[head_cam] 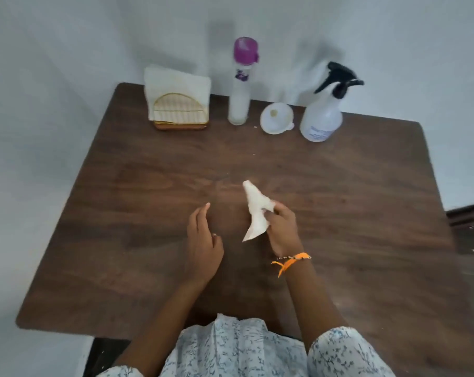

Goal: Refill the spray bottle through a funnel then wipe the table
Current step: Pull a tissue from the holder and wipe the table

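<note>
Right hand pinched a crumpled tissue just above mid table, left hand loose & empty — best flattened w/ firm, overlapping strokes — spray bottle at back.

My one camera sits on my head, looking forward and steeply down over the bench. It is wide-angle and close above my hands, taking in the whole top up to the back wall.
</note>
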Action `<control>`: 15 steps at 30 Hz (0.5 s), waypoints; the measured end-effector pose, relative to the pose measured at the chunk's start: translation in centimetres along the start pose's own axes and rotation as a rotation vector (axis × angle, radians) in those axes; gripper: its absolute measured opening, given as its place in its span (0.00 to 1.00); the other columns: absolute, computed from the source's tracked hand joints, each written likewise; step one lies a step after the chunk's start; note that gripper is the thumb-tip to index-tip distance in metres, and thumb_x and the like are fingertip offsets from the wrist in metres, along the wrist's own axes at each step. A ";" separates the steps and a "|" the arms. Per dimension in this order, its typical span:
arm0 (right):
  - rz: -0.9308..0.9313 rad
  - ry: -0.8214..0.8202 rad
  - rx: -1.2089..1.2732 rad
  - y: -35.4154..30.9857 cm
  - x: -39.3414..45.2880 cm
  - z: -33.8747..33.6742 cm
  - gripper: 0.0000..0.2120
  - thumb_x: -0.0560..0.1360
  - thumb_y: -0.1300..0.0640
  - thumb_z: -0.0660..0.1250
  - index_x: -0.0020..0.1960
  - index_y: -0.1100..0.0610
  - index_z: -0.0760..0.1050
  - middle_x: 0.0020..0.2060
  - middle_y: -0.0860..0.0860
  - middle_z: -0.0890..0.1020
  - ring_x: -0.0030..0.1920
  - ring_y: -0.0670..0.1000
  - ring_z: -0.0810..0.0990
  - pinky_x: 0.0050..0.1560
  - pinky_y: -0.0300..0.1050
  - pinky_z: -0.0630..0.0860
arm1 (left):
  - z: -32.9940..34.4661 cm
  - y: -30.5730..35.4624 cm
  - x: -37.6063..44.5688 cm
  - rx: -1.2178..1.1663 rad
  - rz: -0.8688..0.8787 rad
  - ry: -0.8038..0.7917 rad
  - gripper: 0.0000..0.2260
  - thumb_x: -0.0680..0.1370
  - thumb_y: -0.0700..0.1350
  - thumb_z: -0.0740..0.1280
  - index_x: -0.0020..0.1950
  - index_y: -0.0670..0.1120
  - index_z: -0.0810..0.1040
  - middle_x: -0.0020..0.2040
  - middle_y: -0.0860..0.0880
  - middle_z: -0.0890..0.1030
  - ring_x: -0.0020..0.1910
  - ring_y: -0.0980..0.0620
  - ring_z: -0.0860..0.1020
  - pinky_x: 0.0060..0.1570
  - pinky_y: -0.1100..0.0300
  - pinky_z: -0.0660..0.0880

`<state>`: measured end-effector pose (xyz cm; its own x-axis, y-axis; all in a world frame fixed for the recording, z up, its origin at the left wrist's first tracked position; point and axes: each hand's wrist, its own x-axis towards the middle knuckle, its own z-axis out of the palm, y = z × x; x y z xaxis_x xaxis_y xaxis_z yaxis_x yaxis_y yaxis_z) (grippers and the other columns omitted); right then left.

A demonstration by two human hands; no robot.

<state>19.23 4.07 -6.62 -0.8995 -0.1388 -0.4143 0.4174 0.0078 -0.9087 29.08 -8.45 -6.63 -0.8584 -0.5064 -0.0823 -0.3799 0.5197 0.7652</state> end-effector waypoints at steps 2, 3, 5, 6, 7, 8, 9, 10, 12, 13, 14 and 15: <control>0.046 0.164 0.250 -0.6 0.0 -4.0 0.16 0.72 0.77 0.55 0.42 0.61 0.76 0.39 0.54 0.80 0.38 0.48 0.81 0.43 0.41 0.76 | 1.5 1.5 0.0 0.065 0.066 -0.103 0.29 0.73 0.35 0.62 0.73 0.44 0.58 0.71 0.46 0.61 0.71 0.51 0.61 0.69 0.65 0.54; 0.043 0.267 0.282 -0.8 0.1 -5.9 0.16 0.72 0.77 0.55 0.41 0.61 0.76 0.37 0.53 0.80 0.37 0.48 0.81 0.41 0.40 0.77 | 2.4 2.2 0.0 0.115 0.106 -0.174 0.30 0.74 0.39 0.63 0.74 0.44 0.56 0.72 0.46 0.60 0.72 0.50 0.59 0.71 0.62 0.53; 0.002 0.481 0.215 -1.4 0.1 -9.5 0.14 0.70 0.74 0.57 0.42 0.60 0.77 0.39 0.53 0.81 0.41 0.50 0.81 0.42 0.41 0.76 | 4.3 3.2 -0.1 0.264 0.183 -0.324 0.33 0.76 0.47 0.64 0.75 0.44 0.51 0.75 0.46 0.55 0.75 0.49 0.53 0.74 0.56 0.48; -0.013 0.576 0.136 -1.4 0.3 -11.2 0.13 0.70 0.71 0.58 0.45 0.59 0.78 0.41 0.53 0.81 0.42 0.50 0.80 0.43 0.40 0.75 | 5.1 3.6 -0.2 0.337 0.209 -0.383 0.35 0.75 0.52 0.65 0.75 0.44 0.50 0.76 0.46 0.52 0.76 0.49 0.50 0.74 0.54 0.44; -0.011 0.671 0.045 -1.7 0.4 -12.7 0.14 0.71 0.70 0.58 0.47 0.58 0.79 0.43 0.52 0.81 0.44 0.48 0.79 0.44 0.38 0.75 | 5.9 4.0 -0.3 0.392 0.218 -0.429 0.38 0.74 0.56 0.65 0.75 0.43 0.48 0.77 0.46 0.49 0.76 0.48 0.46 0.74 0.53 0.41; -0.017 0.761 -0.047 -1.8 0.6 -14.0 0.15 0.71 0.69 0.57 0.48 0.57 0.80 0.46 0.51 0.82 0.47 0.49 0.79 0.48 0.40 0.75 | 6.6 4.4 -0.3 0.429 0.213 -0.463 0.42 0.72 0.59 0.66 0.76 0.43 0.46 0.77 0.46 0.46 0.76 0.48 0.43 0.73 0.52 0.39; -0.027 0.819 -0.135 -1.7 1.0 -15.3 0.17 0.71 0.69 0.56 0.50 0.58 0.80 0.51 0.52 0.81 0.53 0.50 0.79 0.55 0.43 0.74 | 7.2 4.7 -0.3 0.458 0.204 -0.487 0.45 0.71 0.61 0.67 0.76 0.43 0.44 0.77 0.46 0.42 0.76 0.47 0.40 0.73 0.52 0.37; -0.031 0.822 -0.217 -1.5 1.6 -16.2 0.18 0.71 0.67 0.54 0.54 0.60 0.78 0.57 0.54 0.79 0.60 0.53 0.75 0.62 0.45 0.70 | 7.6 5.0 -0.3 0.486 0.198 -0.502 0.49 0.69 0.63 0.67 0.75 0.43 0.42 0.77 0.47 0.39 0.75 0.47 0.37 0.72 0.52 0.35; 0.016 0.656 -0.448 -1.1 2.9 -16.8 0.23 0.72 0.59 0.52 0.64 0.62 0.71 0.68 0.57 0.69 0.71 0.57 0.63 0.70 0.53 0.56 | 8.2 5.3 -0.3 0.557 0.199 -0.519 0.53 0.67 0.66 0.67 0.75 0.42 0.37 0.74 0.48 0.32 0.74 0.47 0.33 0.71 0.52 0.34; 0.057 0.538 -0.616 -0.7 3.6 -16.6 0.25 0.75 0.54 0.51 0.70 0.60 0.64 0.73 0.56 0.63 0.74 0.56 0.56 0.71 0.57 0.49 | 8.3 5.4 -0.3 0.582 0.200 -0.526 0.55 0.66 0.67 0.67 0.74 0.42 0.35 0.73 0.47 0.31 0.73 0.48 0.32 0.71 0.51 0.34; 0.069 0.431 -0.795 -0.3 4.3 -16.0 0.25 0.79 0.51 0.50 0.74 0.59 0.57 0.75 0.54 0.56 0.75 0.54 0.50 0.71 0.59 0.42 | 8.5 5.5 -0.2 0.592 0.197 -0.534 0.55 0.66 0.67 0.67 0.74 0.42 0.35 0.74 0.46 0.31 0.72 0.49 0.30 0.71 0.51 0.35; 0.040 0.339 -0.946 0.1 5.1 -15.3 0.26 0.80 0.49 0.49 0.75 0.59 0.51 0.76 0.53 0.52 0.76 0.53 0.47 0.71 0.60 0.39 | 8.6 5.6 -0.2 0.593 0.192 -0.539 0.56 0.65 0.68 0.67 0.74 0.42 0.35 0.74 0.45 0.32 0.71 0.49 0.30 0.71 0.51 0.35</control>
<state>12.73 18.53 -9.56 -0.9379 0.1666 -0.3043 0.3062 0.8100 -0.5002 24.14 0.44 -7.80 -0.9172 -0.0508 -0.3952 -0.1994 0.9172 0.3449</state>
